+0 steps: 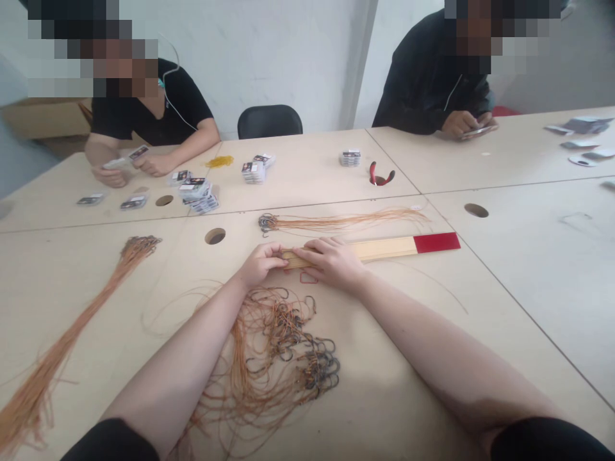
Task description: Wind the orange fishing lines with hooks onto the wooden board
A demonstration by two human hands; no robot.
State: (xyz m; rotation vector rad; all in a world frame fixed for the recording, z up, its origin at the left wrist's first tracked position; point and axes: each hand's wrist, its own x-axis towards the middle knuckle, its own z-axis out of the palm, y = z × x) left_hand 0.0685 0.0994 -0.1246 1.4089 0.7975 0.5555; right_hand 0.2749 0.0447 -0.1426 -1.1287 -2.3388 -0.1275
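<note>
A long flat wooden strip (384, 249) with a red right end (437, 242) lies across the table in front of me. My left hand (263, 264) is closed at its left end, thumb and fingers pinching there; any line between the fingertips is too fine to make out. Over the same strip rests my right hand (334, 261), its fingers across the top and its thumb at the near edge. Just beyond the strip is a bundle of fishing hooks (267, 222) on orange lines (336, 222). A tangled heap of fishing hooks (319, 368) with orange lines lies between my forearms.
At the left is a long bundle of orange lines (91, 314) with hooks. Stacked small plastic boxes (195, 189), yellow strands (220, 161) and red-handled pliers (379, 174) are farther back. Round holes (214, 236) pierce the table. Two people sit opposite.
</note>
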